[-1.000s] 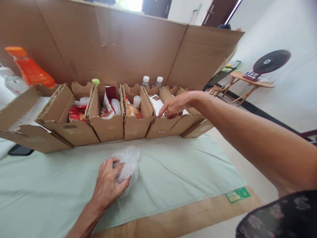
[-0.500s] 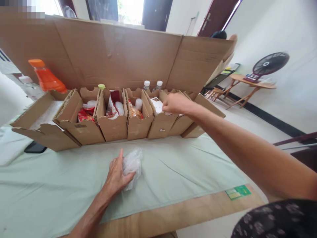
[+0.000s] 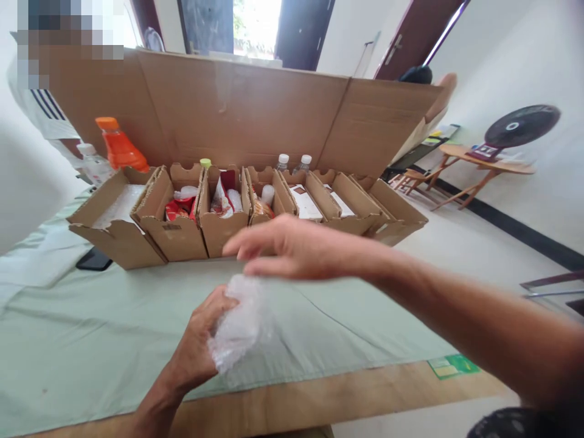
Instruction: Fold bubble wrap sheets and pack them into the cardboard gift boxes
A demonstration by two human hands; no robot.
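Item: bubble-wrap bundle (image 3: 239, 322), over green cloth (image 3: 91, 328) nr table's front edge. Open cloth to L & R; cardboard boxes (image 3: 177, 237) well behind. L hand (image 3: 198, 344): fingers curled round bundle, tips hidden by wrap. R hand (image 3: 292, 249): just above, fingers loosely spread, blurred, holds nothing. Contents unclear. Long axis slants up-right, away from person.

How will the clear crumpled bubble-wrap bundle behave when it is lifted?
Probably light and floppy: the clear crumpled bubble-wrap bundle deforms in the left hand. Its glossy film may slip. Being irregular, it seems unlikely to roll.
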